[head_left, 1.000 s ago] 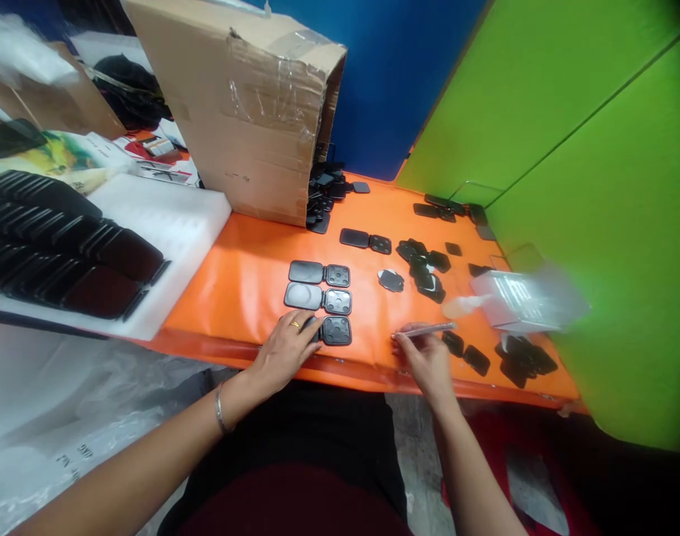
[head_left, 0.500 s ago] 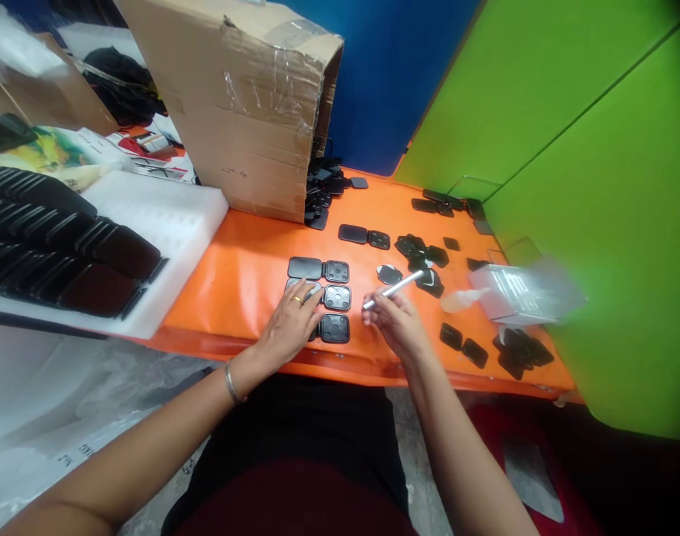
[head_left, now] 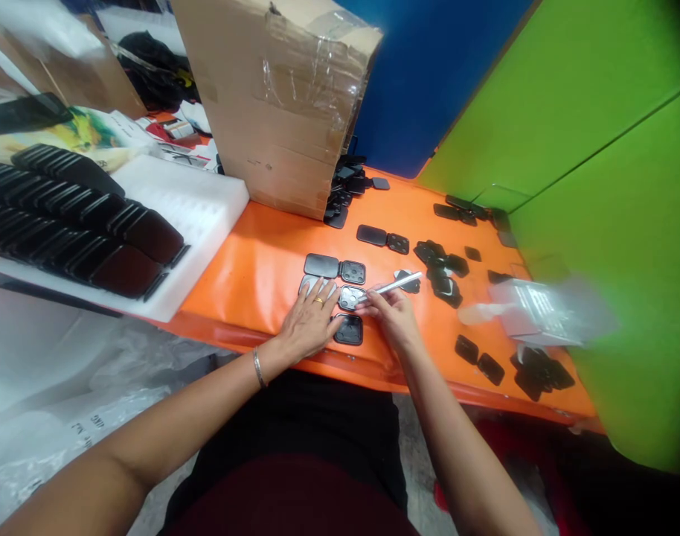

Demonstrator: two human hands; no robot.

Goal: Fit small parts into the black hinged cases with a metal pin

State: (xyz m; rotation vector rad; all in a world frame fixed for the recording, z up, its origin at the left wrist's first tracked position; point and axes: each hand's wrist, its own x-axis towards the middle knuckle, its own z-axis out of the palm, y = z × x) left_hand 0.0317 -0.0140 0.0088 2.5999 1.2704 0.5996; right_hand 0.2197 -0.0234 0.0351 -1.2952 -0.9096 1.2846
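Three black hinged plastic shells lie in a column on the orange table (head_left: 251, 268): the far one (head_left: 334, 268), the middle one (head_left: 348, 297) and the near one (head_left: 349, 329). My left hand (head_left: 309, 321) lies flat with fingers spread on the left halves of the middle and near shells. My right hand (head_left: 392, 318) is closed on a thin silver pen-like tool (head_left: 393, 285), whose tip touches the right half of the middle shell.
A taped cardboard box (head_left: 284, 97) stands behind, with black parts spilling at its base. A white foam tray (head_left: 178, 216) with rows of black pieces sits left. Loose black shells (head_left: 443, 272) and a clear plastic packet (head_left: 535, 313) lie right, beside green panels.
My right hand brought the silver tool from the table's front edge leftward to the middle shell. My left hand slid from the near shell up over the middle one.
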